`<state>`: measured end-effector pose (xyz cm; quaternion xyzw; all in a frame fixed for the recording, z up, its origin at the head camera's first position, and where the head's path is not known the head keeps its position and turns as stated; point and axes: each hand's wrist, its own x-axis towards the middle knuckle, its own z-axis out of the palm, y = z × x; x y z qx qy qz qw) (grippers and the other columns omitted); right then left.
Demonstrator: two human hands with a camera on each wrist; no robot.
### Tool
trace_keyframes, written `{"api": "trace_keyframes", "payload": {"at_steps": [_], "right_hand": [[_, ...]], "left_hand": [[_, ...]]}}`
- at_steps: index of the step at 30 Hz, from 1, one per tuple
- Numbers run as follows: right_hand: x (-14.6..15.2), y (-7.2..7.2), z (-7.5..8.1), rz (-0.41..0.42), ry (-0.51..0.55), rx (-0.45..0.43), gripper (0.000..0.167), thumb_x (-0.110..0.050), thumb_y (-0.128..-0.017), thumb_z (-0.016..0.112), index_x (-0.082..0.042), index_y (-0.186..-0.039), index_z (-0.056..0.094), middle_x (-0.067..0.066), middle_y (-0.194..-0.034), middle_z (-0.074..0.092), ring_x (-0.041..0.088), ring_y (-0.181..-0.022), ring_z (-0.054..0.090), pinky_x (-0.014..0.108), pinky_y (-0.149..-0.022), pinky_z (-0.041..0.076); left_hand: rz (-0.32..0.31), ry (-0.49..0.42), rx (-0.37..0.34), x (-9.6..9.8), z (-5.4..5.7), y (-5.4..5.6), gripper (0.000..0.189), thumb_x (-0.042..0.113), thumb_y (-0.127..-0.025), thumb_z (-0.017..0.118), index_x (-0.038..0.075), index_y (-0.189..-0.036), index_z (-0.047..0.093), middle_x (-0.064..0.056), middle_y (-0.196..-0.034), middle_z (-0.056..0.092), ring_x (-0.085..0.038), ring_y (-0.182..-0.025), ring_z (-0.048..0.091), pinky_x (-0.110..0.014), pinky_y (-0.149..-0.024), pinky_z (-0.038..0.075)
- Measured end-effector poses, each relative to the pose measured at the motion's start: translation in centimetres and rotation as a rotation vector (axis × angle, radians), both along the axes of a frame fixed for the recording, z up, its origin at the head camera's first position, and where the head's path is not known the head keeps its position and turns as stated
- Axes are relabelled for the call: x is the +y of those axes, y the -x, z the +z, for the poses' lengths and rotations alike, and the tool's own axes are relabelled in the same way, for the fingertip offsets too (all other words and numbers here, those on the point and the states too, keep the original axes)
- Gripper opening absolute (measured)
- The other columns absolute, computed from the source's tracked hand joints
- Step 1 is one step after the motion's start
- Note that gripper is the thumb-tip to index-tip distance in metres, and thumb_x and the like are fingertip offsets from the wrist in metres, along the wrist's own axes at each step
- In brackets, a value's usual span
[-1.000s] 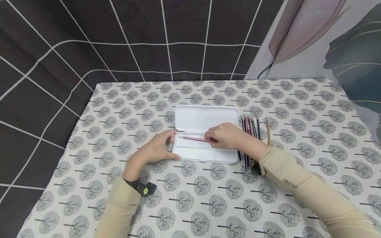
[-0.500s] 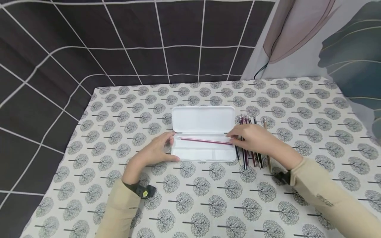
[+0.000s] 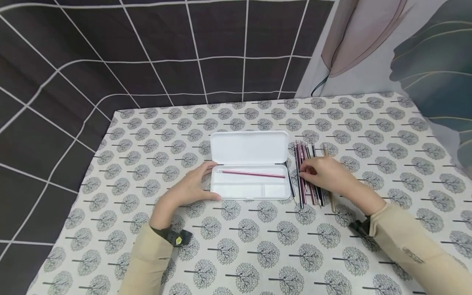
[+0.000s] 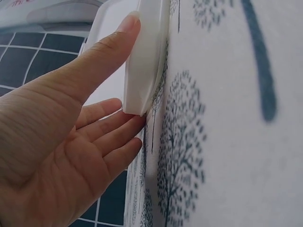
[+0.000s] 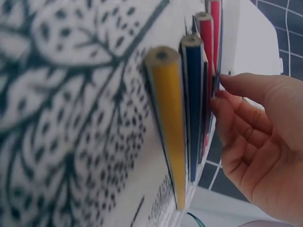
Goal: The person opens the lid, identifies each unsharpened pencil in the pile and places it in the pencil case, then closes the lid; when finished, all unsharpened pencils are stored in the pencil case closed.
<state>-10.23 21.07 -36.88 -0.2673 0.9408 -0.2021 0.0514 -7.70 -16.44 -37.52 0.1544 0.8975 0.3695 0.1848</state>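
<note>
Pencil case [image 3: 249, 147]: plain white, lid and tray, as we see it
Pencil in the case [image 3: 254, 174]: dark red
Yellow pencil [image 5: 169, 113]: yellow up close, duller gold when we look from overhead
Blue pencil [image 5: 193, 94]: deep blue
Bench cloth [image 3: 228, 227]: off-white, printed with grey-black round trees
Wall cloth [image 3: 221, 37]: charcoal, white grid lines
Patterned hanging [image 3: 368, 53]: we make out dusty pink and grey-teal shapes
Sleeves [image 3: 147, 258]: plain beige
</note>
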Motion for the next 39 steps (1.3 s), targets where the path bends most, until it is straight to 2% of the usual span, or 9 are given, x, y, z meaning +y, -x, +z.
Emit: {"api": "trace_keyframes", "payload": {"at_steps": [9, 16, 21, 23, 28, 30, 34, 37, 39], "right_hand": [[-1.8, 0.5, -0.5, -0.092, -0.054, -0.037, 0.019, -0.024, -0.088, 0.063, -0.008, -0.078, 0.064, -0.003, -0.062, 0.058, 0.008, -0.049, 0.046, 0.026, -0.052, 0.046], [-3.1, 1.2, 0.4, -0.230, -0.164, -0.177, 0.026, -0.030, -0.086, 0.061, -0.012, -0.067, 0.062, -0.002, -0.055, 0.052, 0.013, -0.048, 0.043, 0.024, -0.043, 0.036], [-3.8, 1.3, 0.5, -0.270, -0.165, -0.258, 0.039, -0.033, -0.084, 0.062, -0.015, -0.051, 0.052, -0.006, -0.046, 0.040, 0.011, -0.043, 0.035, 0.025, -0.043, 0.033], [-3.9, 1.1, 0.5, -0.271, -0.166, -0.255, 0.042, -0.034, -0.084, 0.062, -0.017, -0.049, 0.048, -0.007, -0.045, 0.037, 0.010, -0.043, 0.034, 0.029, -0.048, 0.041], [-3.6, 0.6, 1.8, -0.294, -0.041, -0.139, 0.036, -0.030, -0.086, 0.061, -0.014, -0.056, 0.049, -0.004, -0.049, 0.042, 0.011, -0.044, 0.034, 0.026, -0.044, 0.037], [-3.5, 0.7, 2.5, -0.287, 0.059, -0.093, 0.028, -0.026, -0.087, 0.060, -0.009, -0.065, 0.056, -0.001, -0.054, 0.049, 0.011, -0.046, 0.037, 0.021, -0.040, 0.030], [-3.9, 1.0, 3.3, -0.215, 0.273, -0.019, 0.013, -0.013, -0.084, 0.062, 0.000, -0.085, 0.064, 0.007, -0.071, 0.064, 0.013, -0.056, 0.054, 0.017, -0.047, 0.046], [-5.0, 1.0, 3.2, -0.073, 0.356, 0.067, 0.010, -0.007, -0.082, 0.063, 0.000, -0.089, 0.064, 0.006, -0.076, 0.068, 0.013, -0.065, 0.061, 0.019, -0.057, 0.052], [-6.0, 1.0, 3.0, 0.043, 0.338, 0.136, 0.011, -0.008, -0.081, 0.065, -0.003, -0.091, 0.064, 0.004, -0.076, 0.068, 0.012, -0.065, 0.062, 0.020, -0.056, 0.052]], "left_hand": [[-0.022, 0.015, 0.029, -0.2, 0.0, -0.1, 0.092, 0.035, -0.065, 0.084, 0.012, -0.141, 0.037, -0.013, -0.145, 0.038, -0.031, -0.136, 0.030, -0.048, -0.112, 0.024], [-0.017, 0.014, 0.033, -0.2, 0.1, -0.1, 0.093, 0.035, -0.065, 0.083, 0.013, -0.142, 0.036, -0.013, -0.146, 0.037, -0.032, -0.136, 0.030, -0.050, -0.112, 0.024], [0.009, 0.029, 0.005, -0.3, -0.2, -0.4, 0.095, 0.035, -0.064, 0.084, 0.014, -0.143, 0.035, -0.012, -0.147, 0.036, -0.031, -0.136, 0.029, -0.050, -0.112, 0.023], [0.018, 0.035, 0.002, -0.3, -0.3, -0.6, 0.095, 0.035, -0.064, 0.084, 0.014, -0.142, 0.035, -0.012, -0.146, 0.037, -0.031, -0.136, 0.030, -0.050, -0.112, 0.023], [0.021, 0.036, 0.028, -0.5, -0.4, -0.7, 0.095, 0.036, -0.063, 0.084, 0.013, -0.142, 0.035, -0.014, -0.146, 0.037, -0.033, -0.135, 0.031, -0.052, -0.111, 0.025], [0.024, 0.044, 0.025, -0.5, -0.3, -0.6, 0.096, 0.037, -0.063, 0.084, 0.013, -0.142, 0.035, -0.013, -0.146, 0.037, -0.033, -0.136, 0.031, -0.052, -0.111, 0.025], [0.030, 0.048, 0.014, -0.4, -0.2, -0.4, 0.097, 0.038, -0.062, 0.084, 0.014, -0.142, 0.035, -0.012, -0.147, 0.036, -0.032, -0.136, 0.030, -0.051, -0.111, 0.024], [0.025, 0.032, 0.012, -0.1, -0.1, -0.3, 0.096, 0.037, -0.062, 0.085, 0.013, -0.141, 0.036, -0.013, -0.146, 0.037, -0.032, -0.136, 0.030, -0.051, -0.111, 0.024], [0.021, 0.022, 0.008, 0.1, 0.0, -0.2, 0.095, 0.036, -0.062, 0.085, 0.013, -0.141, 0.036, -0.012, -0.146, 0.037, -0.031, -0.136, 0.031, -0.051, -0.112, 0.024]]}}
